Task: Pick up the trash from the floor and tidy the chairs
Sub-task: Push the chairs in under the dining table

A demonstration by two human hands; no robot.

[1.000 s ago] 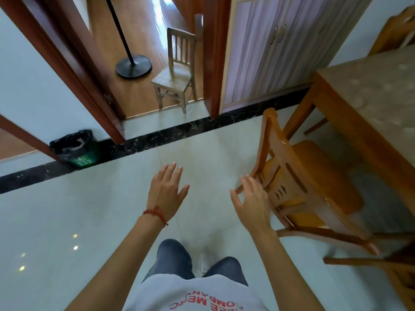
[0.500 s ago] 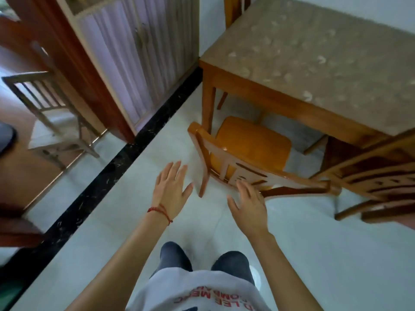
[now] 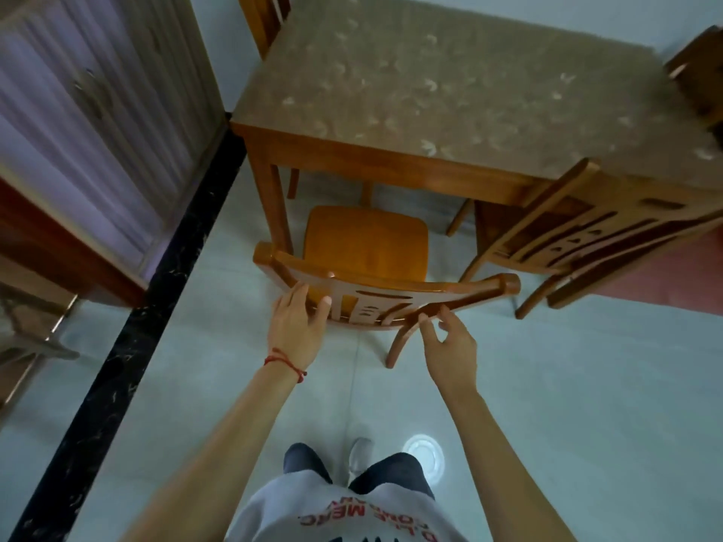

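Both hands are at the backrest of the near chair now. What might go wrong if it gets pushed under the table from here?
Three risks. The left hand and right hand touch the chair with open fingers, so it might slip or twist. Its left side sits close to the table leg and might catch it. The second chair leans crooked nearby; a wide push could knock it.

A single wide-angle view from the person's head looks steeply down and forward, close over both forearms. It faces the table (image 3: 450,84) edge and a chair (image 3: 375,267) before it; the frame's blurred edges are perhaps lens distortion.
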